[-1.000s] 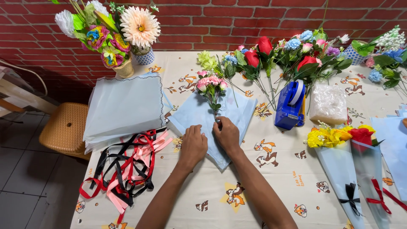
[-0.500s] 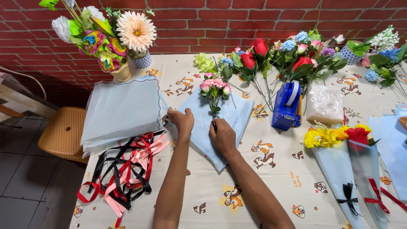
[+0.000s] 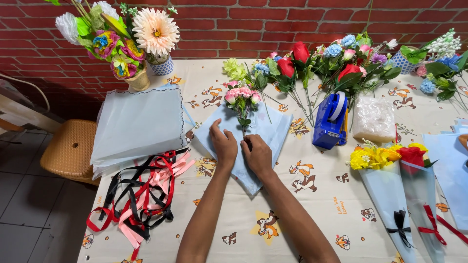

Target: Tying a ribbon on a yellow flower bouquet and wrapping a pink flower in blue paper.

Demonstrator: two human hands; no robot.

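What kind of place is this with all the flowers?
It looks like a flower-wrapping craft table, perhaps at a small shop or home. Loose flowers lie by the brick wall, ribbons are piled up, and wrapped bouquets lie finished.

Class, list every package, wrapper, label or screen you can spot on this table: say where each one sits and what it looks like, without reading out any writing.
Clear plastic bag: right of the blue tape dispenser, squarish, crinkled, whitish contents.
Stack of pale blue wrapping sheets: left side, square.
Wrapping sheet: centre, pale blue, under the left hand, right hand and pink flowers.
Two wrapped bouquets: right side, pale blue cones tied with black and red bows.
No screens or signs.
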